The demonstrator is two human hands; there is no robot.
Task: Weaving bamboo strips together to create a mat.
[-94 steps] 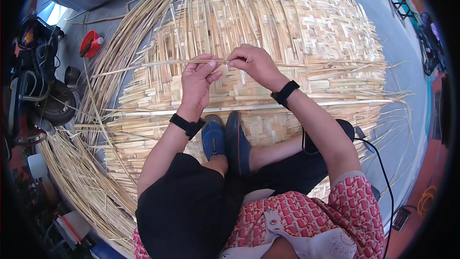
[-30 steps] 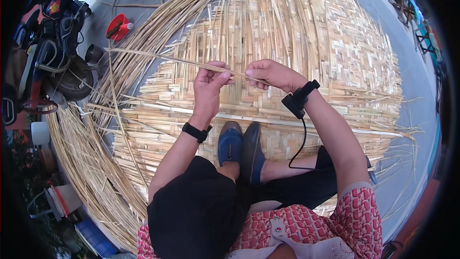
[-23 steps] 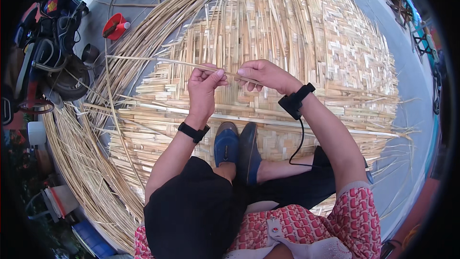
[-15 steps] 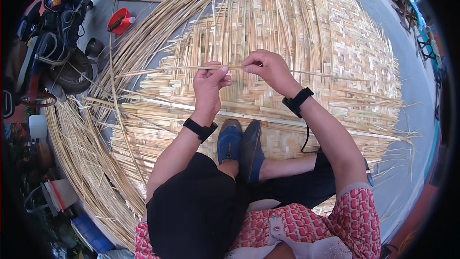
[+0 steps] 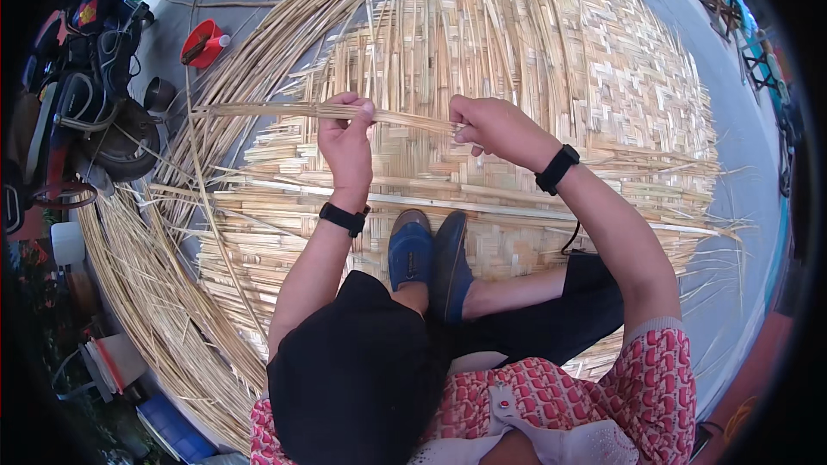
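Observation:
A flattened pale reed strip (image 5: 405, 119) runs crosswise above a large woven mat (image 5: 603, 86). My left hand (image 5: 346, 151) is closed on it partway along, thumb on top, and a length of the strip reaches out to the left. At its right end my right hand (image 5: 504, 133) pinches the strip between thumb and curled fingers. Below the hands, my blue shoes (image 5: 412, 258) rest on the mat. Long loose strips (image 5: 517, 213) lie across the weave in front of the shoes, and upright strips fan out at the far side.
Bundles of long reeds (image 5: 164, 310) curve along the left, with more reeds (image 5: 258, 56) at the far left. A red pot (image 5: 203, 45) stands on the grey floor (image 5: 250, 15) near a black wheeled vehicle (image 5: 112, 112). A blue box (image 5: 172, 426) sits at lower left.
My left hand has moved left and slightly up along with the strip. My right hand has shifted a little right, so the hands are farther apart. The strip now shows its broad face.

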